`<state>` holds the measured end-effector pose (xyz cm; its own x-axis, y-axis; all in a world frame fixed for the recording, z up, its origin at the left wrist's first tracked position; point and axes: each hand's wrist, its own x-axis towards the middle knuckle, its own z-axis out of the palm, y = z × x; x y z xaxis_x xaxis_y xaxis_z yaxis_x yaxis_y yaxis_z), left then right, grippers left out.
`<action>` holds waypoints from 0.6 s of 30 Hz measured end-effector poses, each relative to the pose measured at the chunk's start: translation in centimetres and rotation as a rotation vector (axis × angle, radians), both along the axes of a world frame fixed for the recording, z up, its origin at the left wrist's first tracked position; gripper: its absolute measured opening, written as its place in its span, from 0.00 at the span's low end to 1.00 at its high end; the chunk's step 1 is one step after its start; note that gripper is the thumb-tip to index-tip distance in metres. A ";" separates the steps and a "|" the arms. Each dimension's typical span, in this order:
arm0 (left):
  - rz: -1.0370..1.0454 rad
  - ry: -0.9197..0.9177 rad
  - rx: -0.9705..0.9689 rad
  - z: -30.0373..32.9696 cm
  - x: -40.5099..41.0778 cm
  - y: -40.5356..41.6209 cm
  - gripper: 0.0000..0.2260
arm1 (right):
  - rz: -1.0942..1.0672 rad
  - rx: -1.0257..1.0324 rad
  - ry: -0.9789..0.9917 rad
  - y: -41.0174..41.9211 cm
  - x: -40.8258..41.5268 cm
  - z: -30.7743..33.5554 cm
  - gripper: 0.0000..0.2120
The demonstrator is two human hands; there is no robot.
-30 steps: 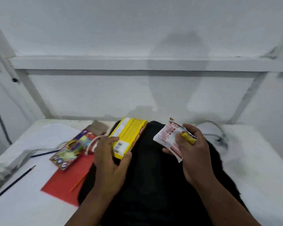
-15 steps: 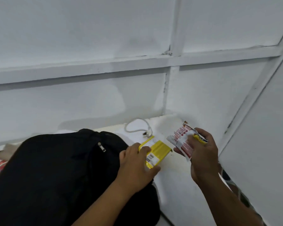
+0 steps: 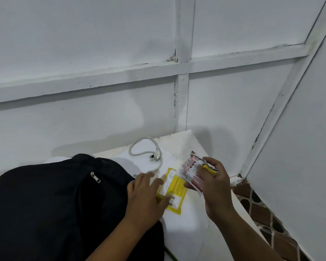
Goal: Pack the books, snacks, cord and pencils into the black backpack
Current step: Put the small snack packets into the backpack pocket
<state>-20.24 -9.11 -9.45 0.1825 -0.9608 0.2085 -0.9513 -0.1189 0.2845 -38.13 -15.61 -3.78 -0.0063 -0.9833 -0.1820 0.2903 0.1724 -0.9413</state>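
The black backpack (image 3: 55,204) lies on the white table (image 3: 188,219), filling the lower left; a silver zipper pull (image 3: 95,177) shows on top. My left hand (image 3: 145,196) holds a yellow snack packet (image 3: 174,187) by its lower end, just right of the backpack, thumb under the barcode. My right hand (image 3: 213,187) grips a white and red snack packet (image 3: 191,169) together with a small yellow wrapper (image 3: 209,168). A white cord (image 3: 149,153) lies coiled on the table behind the hands.
White wall panels with framing close off the back and right. The table's right edge drops to a brown patterned tile floor (image 3: 267,219). Books and pencils are out of frame.
The view has swung right, so the books and pencils left the frame. Both hands carried their packets from above the backpack to the table at its right side.
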 end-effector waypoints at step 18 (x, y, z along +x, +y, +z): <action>0.638 0.026 -0.253 7.2 12.7 12.7 0.11 | 0.676 -0.246 0.354 4.8 13.3 -0.3 0.05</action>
<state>-7.58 3.57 -2.28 0.7046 -0.5859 0.4003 -0.7096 -0.5803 0.3997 -24.82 -10.81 -4.10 0.5882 -0.8066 -0.0584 -0.1255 -0.0197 -0.9919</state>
